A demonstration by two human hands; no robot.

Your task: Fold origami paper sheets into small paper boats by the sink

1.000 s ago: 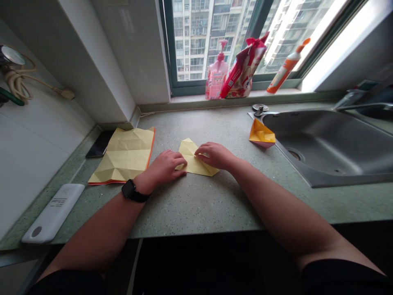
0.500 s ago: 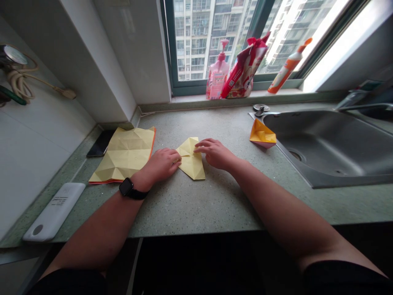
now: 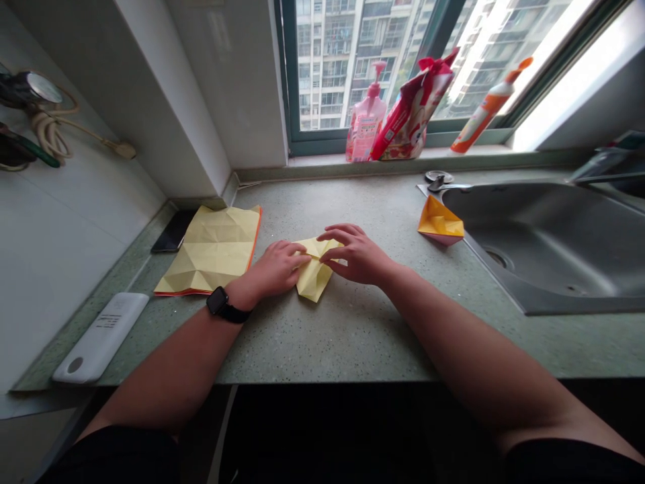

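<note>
A small folded sheet of pale yellow paper point(image 3: 313, 281) lies on the counter between my two hands. At its left side, my left hand point(image 3: 282, 267) has its fingers closed on the edge, low against the counter; a black watch point(image 3: 222, 304) is on that wrist. From the right, my right hand point(image 3: 360, 255) pinches the paper near its middle with thumb and forefinger, the other fingers arched above. The paper's lower part is bent up a little, and its upper part is partly covered by my fingers.
Creased yellow sheets with orange undersides point(image 3: 216, 245) lie at left, beside a dark phone point(image 3: 174, 230) and a white power bank point(image 3: 101, 339). An orange folded paper shape point(image 3: 441, 222) sits by the steel sink point(image 3: 534, 296). A pump bottle point(image 3: 365, 128) stands on the windowsill.
My right hand has come down and left, its fingertips now pinching the paper. The paper's right part has lifted and drawn inward. The whole view has shifted slightly.
</note>
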